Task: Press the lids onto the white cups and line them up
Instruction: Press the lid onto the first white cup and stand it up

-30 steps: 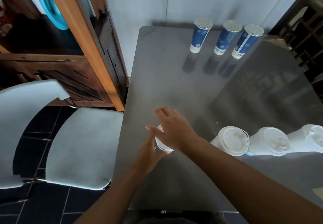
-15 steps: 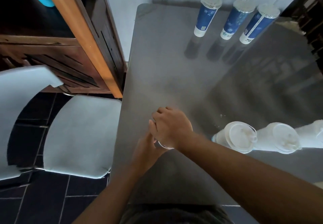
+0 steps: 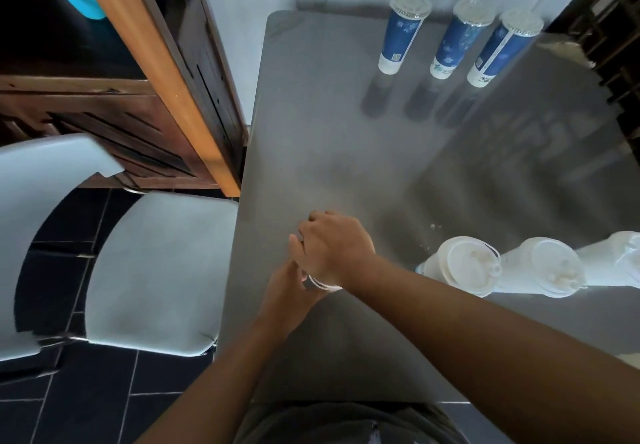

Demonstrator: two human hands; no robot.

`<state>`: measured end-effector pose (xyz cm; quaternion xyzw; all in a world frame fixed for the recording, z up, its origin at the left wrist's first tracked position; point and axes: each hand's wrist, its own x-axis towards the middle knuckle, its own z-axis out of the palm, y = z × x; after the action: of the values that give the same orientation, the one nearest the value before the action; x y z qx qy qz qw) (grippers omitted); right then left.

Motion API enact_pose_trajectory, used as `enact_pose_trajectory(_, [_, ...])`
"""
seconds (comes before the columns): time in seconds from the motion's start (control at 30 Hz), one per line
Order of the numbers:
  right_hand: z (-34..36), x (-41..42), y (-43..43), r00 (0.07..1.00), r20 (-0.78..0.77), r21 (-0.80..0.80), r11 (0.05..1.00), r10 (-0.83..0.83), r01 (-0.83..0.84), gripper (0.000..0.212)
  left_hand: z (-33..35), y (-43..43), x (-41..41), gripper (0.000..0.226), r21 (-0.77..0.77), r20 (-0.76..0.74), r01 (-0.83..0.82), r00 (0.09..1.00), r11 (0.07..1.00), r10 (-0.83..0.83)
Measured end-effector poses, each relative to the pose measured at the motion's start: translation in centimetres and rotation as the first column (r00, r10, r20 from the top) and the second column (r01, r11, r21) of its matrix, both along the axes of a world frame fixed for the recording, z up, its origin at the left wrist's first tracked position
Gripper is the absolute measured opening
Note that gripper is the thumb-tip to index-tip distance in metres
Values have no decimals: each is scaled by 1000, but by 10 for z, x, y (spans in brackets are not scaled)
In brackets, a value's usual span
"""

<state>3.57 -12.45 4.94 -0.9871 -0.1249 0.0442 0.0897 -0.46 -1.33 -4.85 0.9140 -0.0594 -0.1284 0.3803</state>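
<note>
Pressing lid (image 3: pixel 317 281) with right hand (image 3: pixel 332 248), grip curled over it; bracing white cup (image 3: pixel 330 287) in left hand (image 3: pixel 291 287), grip clamped round side, against tipping; left of finished cups (image 3: pixel 467 267).

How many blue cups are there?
3, in a row at the table's far end: the left blue cup, the middle blue cup, the right blue cup. None looks hidden.

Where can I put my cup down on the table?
Middle of the table, between the blue cups at the back and the left hand and right hand holding a cup. Crowded front right by the lidded white cups.
</note>
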Motion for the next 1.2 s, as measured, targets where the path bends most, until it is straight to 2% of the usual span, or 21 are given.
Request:
enact_pose_trajectory(0.1, [-1, 7, 4, 1000, -20, 31, 999, -18, 19, 49, 14, 2, -1, 64, -215, -68, -74, 996, 974, 60])
enact_pose_trajectory(0.27, [6, 14, 4, 987, -152, 105, 992, -48, 64, 51, 39, 9, -5, 73, -366, -166, -46, 986, 929, -17])
enact_pose_trajectory(0.37, [23, 15, -3, 959, -261, 281, 941, -112, 187, 45, 55, 13, -14, 82, -426, -171, 9, 981, 904, -90])
enact_pose_trajectory(0.43, [39, 13, -11, 934, -324, 471, 830, -150, 297, 47, 64, 18, -20, 85, -485, -205, 1, 972, 875, -114])
enact_pose_trajectory(0.5, [54, 3, -22, 918, -359, 651, 659, -168, 376, 43, 71, 23, -26, 82, -510, -214, 5, 968, 860, -132])
enact_pose_trajectory(0.6, [68, -27, -41, 879, -442, 767, 433, -180, 474, 33, 85, 30, -34, 60, -535, -188, -1, 975, 845, -118])
enact_pose_trajectory(0.67, [70, -51, -51, 812, -551, 732, 356, -194, 581, 34, 93, 34, -39, 40, -582, -206, -46, 974, 812, -92])
enact_pose_trajectory(0.73, [68, -74, -57, 700, -684, 640, 290, -205, 711, 37, 104, 36, -42, 31, -631, -214, -91, 975, 771, -60])
enact_pose_trajectory(0.8, [65, -93, -57, 567, -811, 535, 205, -149, 819, 41, 114, 37, -43, 30, -699, -206, -112, 977, 706, -49])
enact_pose_trajectory(0.87, [62, -108, -52, 480, -877, 478, 60, -28, 876, 47, 122, 36, -44, 41, -756, -207, -122, 977, 643, -57])
enact_pose_trajectory(0.93, [61, -116, -46, 469, -881, 464, -79, 62, 882, 45, 125, 34, -46, 52, -797, -228, -140, 971, 587, -78])
enact_pose_trajectory(1.0, [62, -120, -42, 517, -854, 503, -157, 66, 850, 43, 124, 33, -48, 49, -801, -268, -171, 960, 573, -88])
enact_pose_trajectory(1.07, [63, -119, -40, 577, -817, 566, -187, 4, 803, 45, 122, 31, -48, 39, -765, -347, -204, 930, 611, -124])
enact_pose_trajectory(1.1, [64, -118, -41, 610, -790, 610, -169, -55, 774, 43, 119, 32, -47, 34, -722, -416, -244, 901, 647, -125])
enact_pose_trajectory(1.13, [65, -117, -42, 646, -752, 659, -123, -129, 742, 40, 115, 34, -46, 31, -670, -494, -297, 863, 681, -109])
enact_pose_trajectory(1.2, [70, -114, -45, 720, -621, 749, 37, -308, 662, 26, 105, 42, -44, 27, -564, -634, -378, 768, 734, -92])
